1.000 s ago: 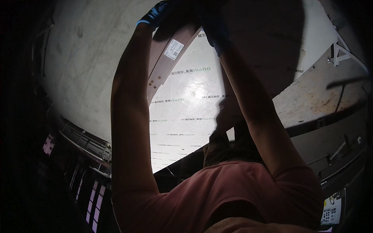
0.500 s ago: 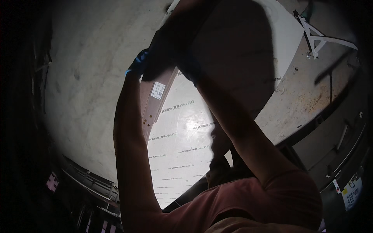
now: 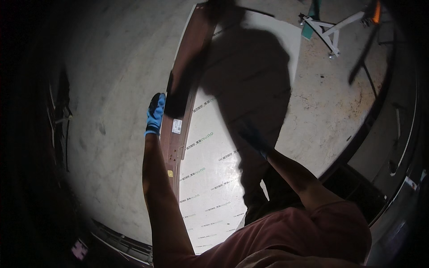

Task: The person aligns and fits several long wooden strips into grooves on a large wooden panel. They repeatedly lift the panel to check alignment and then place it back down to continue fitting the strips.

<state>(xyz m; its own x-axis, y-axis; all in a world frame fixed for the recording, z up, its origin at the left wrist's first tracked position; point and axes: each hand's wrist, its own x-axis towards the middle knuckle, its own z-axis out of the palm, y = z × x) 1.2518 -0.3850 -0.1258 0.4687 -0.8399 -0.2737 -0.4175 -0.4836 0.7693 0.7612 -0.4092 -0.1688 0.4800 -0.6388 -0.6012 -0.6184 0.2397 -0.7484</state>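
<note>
A grey, stained floor spreads around the white panel in front of me. The panel bears repeating lines of print, dark characters together with green letters, each line sloping up toward the right. My own dark shadow covers much of the panel's far and right-hand parts. Along the panel's left side lies the long brown board. Its long axis runs away from me beside my left forearm, the far end leaning to the right and reaching up to the panel's far end. Beyond the panel's right edge stands a white metal frame.

My left hand, in a blue and black glove, is left of the panel, against the board's outer edge, open with its fingers out straight and pointing away from me. My right hand is over the panel's right part, so dim in the shadow that I cannot tell whether it is open or closed.

A teal strip is right of the panel, by the frame. On the board, just left of the panel's print, sits a white label with dark marks too small to read. Nearer me along that same side of the panel is a small yellow patch.
</note>
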